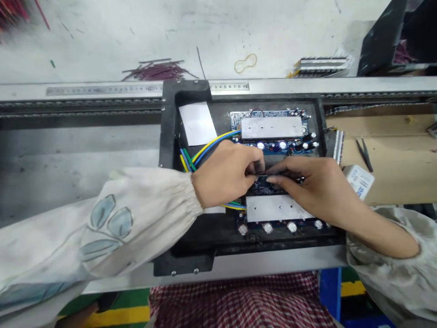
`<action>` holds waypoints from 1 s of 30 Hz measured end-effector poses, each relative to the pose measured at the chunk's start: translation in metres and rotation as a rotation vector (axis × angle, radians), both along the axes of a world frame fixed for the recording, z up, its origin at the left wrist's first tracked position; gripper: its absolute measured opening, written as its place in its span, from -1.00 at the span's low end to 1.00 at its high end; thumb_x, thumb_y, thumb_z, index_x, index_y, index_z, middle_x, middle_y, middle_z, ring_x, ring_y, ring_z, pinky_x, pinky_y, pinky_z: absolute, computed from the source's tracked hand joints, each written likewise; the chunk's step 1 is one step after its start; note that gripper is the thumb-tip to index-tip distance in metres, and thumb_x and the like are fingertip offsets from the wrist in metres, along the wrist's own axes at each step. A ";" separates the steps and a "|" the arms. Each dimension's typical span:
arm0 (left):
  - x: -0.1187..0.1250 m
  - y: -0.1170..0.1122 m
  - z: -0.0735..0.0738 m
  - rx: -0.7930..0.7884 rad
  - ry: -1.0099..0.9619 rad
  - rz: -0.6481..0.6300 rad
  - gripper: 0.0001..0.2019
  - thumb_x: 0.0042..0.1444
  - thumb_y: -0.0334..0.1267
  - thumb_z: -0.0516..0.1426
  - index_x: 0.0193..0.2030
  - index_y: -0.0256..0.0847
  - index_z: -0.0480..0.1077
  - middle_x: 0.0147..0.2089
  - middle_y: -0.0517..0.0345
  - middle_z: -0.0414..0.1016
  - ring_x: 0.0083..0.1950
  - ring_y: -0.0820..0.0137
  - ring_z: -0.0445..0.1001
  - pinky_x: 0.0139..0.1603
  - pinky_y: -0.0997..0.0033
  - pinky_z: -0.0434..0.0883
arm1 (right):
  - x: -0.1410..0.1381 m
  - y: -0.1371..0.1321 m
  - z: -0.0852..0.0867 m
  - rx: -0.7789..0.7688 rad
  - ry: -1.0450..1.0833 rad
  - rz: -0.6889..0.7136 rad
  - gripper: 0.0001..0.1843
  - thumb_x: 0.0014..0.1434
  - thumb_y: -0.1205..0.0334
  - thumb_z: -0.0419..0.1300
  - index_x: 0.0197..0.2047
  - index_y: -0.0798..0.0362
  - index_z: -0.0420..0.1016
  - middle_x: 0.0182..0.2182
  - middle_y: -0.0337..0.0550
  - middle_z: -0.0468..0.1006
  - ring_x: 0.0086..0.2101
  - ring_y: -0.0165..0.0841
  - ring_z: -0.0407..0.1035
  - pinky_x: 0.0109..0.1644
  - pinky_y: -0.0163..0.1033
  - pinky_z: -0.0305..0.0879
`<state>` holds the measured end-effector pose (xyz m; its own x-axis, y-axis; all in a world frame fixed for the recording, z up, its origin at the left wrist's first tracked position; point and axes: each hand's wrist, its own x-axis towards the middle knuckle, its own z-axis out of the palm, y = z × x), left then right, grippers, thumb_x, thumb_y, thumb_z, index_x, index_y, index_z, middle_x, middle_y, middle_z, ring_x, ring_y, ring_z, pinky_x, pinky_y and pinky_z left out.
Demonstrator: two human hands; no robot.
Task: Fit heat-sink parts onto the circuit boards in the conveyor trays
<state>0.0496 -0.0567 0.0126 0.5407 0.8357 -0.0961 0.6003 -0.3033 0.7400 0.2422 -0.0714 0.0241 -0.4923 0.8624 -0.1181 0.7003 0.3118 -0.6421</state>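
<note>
Two blue circuit boards with silver metal plates lie in a black tray point(196, 237). Over the upper edge of the nearer circuit board point(241, 226), my left hand point(227, 171) has thumb and forefinger pinched together. My right hand point(307, 184) meets it from the other side, its fingertips also closed near the same spot. Whatever small part they hold is hidden by the fingers. The farther circuit board point(235, 119) sits just beyond my hands. Yellow, blue and green wires point(213, 143) run from the boards under my left wrist. A white paper point(198, 123) lies in the tray's left part.
Purple wire pieces point(157, 70), a rubber band point(245, 64) and a stack of metal strips point(321, 65) lie on the far bench. Right of the tray, black tweezers point(364, 155) and a white box point(360, 180) rest on cardboard point(399, 159). A ruler point(228, 86) runs along the rail.
</note>
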 end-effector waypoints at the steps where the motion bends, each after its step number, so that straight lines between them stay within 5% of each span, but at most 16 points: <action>1: 0.000 0.001 0.000 -0.009 0.005 0.000 -0.84 -0.09 -0.52 0.13 -0.40 -0.22 0.46 -0.54 0.39 0.46 -0.47 0.56 0.42 -0.30 0.53 0.32 | 0.000 0.000 -0.001 -0.002 0.005 0.009 -0.89 0.18 0.28 0.16 -0.28 0.01 0.53 -0.33 -0.26 0.61 -0.33 -0.36 0.49 -0.21 -0.28 0.37; 9: -0.001 0.000 0.000 -0.095 -0.007 0.024 -0.86 -0.11 -0.49 0.13 -0.42 -0.21 0.45 -0.52 0.42 0.48 -0.46 0.56 0.45 -0.38 0.59 0.28 | 0.000 -0.001 -0.003 0.030 0.058 0.021 -0.88 0.18 0.28 0.17 -0.30 0.02 0.55 -0.35 -0.26 0.61 -0.32 -0.37 0.48 -0.20 -0.29 0.35; 23: -0.002 -0.005 0.000 -0.003 0.062 -0.040 -0.89 -0.05 -0.44 0.13 -0.38 -0.17 0.42 -0.50 0.41 0.49 -0.43 0.55 0.46 -0.30 0.54 0.31 | 0.000 -0.005 -0.001 -0.027 0.051 0.002 -0.89 0.15 0.28 0.17 -0.30 -0.01 0.55 -0.36 -0.28 0.61 -0.36 -0.36 0.49 -0.25 -0.28 0.33; 30: 0.003 -0.001 -0.001 0.087 0.172 -0.190 -0.80 -0.02 -0.45 0.08 -0.22 -0.18 0.29 -0.47 0.33 0.45 -0.41 0.44 0.46 -0.36 0.46 0.24 | 0.002 -0.003 -0.001 -0.044 0.019 -0.021 -0.92 0.13 0.24 0.19 -0.32 0.01 0.52 -0.42 -0.28 0.59 -0.45 -0.38 0.44 -0.41 -0.29 0.24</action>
<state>0.0522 -0.0576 0.0114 0.6705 0.7299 -0.1329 0.6415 -0.4803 0.5981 0.2445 -0.0740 0.0231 -0.4762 0.8670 -0.1469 0.6941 0.2681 -0.6681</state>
